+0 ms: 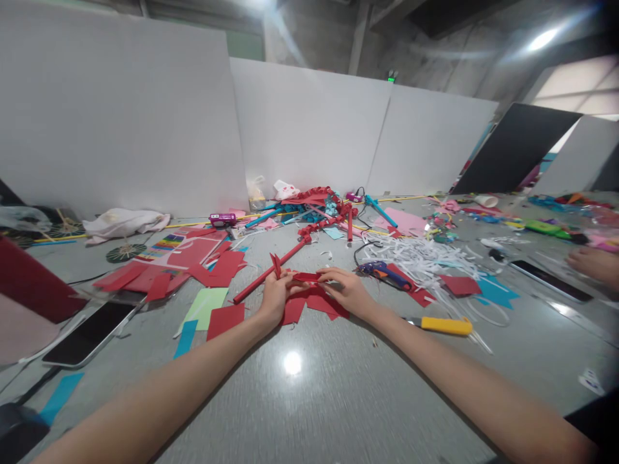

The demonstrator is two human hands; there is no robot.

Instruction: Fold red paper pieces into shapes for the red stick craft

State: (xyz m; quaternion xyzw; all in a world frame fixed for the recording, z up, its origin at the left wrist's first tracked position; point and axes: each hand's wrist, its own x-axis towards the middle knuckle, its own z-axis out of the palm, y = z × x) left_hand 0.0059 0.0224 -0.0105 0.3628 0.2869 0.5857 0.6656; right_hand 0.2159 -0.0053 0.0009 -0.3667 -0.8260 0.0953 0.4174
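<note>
Between my two hands is a folded strip of red paper [307,277], held just above the table. My left hand [276,298] is closed on its left end, and a pointed piece of red paper [275,264] sticks up by the thumb. The fingers of my right hand [345,290] pinch the right end. Below the hands lie cut pieces of red paper [316,303]. A red paper tube [256,280] with a curled top slants behind my left hand. To the right of my right hand rests a blue glue gun [387,274].
A yellow-handled cutter [445,325] lies beside my right forearm. White paper shreds [425,258] spread at the right, near a phone [551,280]. Another phone [89,335] lies at the left. Red and blue paper curls [319,209] pile up before white panels [309,122]. Another person's hand [592,264] shows far right.
</note>
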